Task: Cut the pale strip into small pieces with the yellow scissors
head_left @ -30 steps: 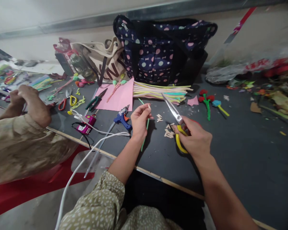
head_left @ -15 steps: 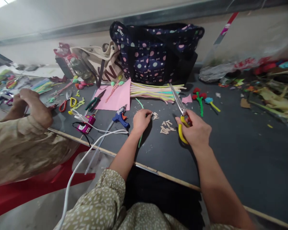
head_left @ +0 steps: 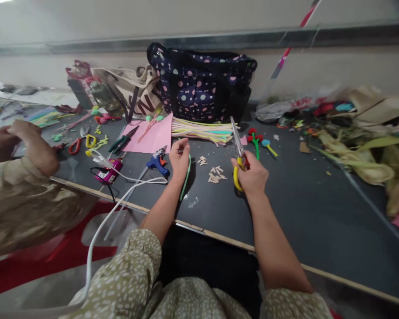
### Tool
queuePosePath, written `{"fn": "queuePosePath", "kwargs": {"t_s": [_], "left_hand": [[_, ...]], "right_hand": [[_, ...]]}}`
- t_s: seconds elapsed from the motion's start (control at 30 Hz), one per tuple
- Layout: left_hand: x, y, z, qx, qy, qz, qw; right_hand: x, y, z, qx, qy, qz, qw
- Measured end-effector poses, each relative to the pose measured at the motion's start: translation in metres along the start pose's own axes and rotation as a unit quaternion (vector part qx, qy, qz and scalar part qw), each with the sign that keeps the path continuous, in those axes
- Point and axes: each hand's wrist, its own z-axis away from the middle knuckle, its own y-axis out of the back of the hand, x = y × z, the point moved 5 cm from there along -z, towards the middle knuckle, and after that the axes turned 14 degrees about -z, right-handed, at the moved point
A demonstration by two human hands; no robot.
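Observation:
Fingers loosely curved and apart, my left hand is over a thin green pipe cleaner on the dark table. The pipe cleaner bends along the hand's right side; I see nothing held in that hand. Scissors with yellow handles are in my right hand, their blades close together and pointing away from me. Between my hands are small beige cut pieces in a pile and a smaller cluster. A bundle of pastel pipe cleaners stretches out behind them.
At left are a blue glue gun, dark green pliers, pink paper and a white cable. A dotted bag stands behind. Red flowers and dried husks lie right. Another person's hands are far left.
The view has turned slightly right. My left hand has moved away from the small beige pieces toward the upper left, uncovering more of the green pipe cleaner. My right hand still holds the scissors.

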Motion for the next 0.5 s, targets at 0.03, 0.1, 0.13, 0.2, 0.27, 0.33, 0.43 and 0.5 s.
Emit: {"fn": "queuePosePath", "kwargs": {"t_s": [0.03,0.1,0.13,0.2,0.27,0.33,0.43,0.5], "left_hand": [[-0.003,0.000,0.000,0.010,0.010,0.006,1.000],[-0.007,-0.001,0.001,0.020,0.011,-0.010,1.000],[-0.008,-0.002,0.003,0.021,0.004,-0.023,0.999],[-0.009,-0.004,0.007,0.014,-0.033,-0.055,0.998],[-0.008,-0.005,0.011,0.018,-0.066,-0.082,0.994],[-0.006,-0.007,0.013,0.016,-0.084,-0.093,0.992],[0.002,-0.011,0.016,-0.007,-0.098,-0.121,0.988],[0.010,-0.013,0.018,-0.030,-0.103,-0.151,0.983]], "right_hand": [[0.001,-0.001,0.000,0.000,-0.006,0.003,1.000],[0.003,-0.005,0.001,-0.014,-0.019,0.002,1.000],[0.005,-0.008,0.001,-0.021,-0.025,0.000,0.999],[0.008,-0.011,0.001,-0.032,-0.043,-0.004,0.999],[0.013,-0.014,0.001,-0.035,-0.075,-0.014,0.996],[0.018,-0.016,0.001,-0.036,-0.122,-0.046,0.991],[0.020,-0.015,-0.001,-0.029,-0.135,-0.082,0.987],[0.021,-0.015,-0.002,-0.030,-0.145,-0.119,0.982]]}}
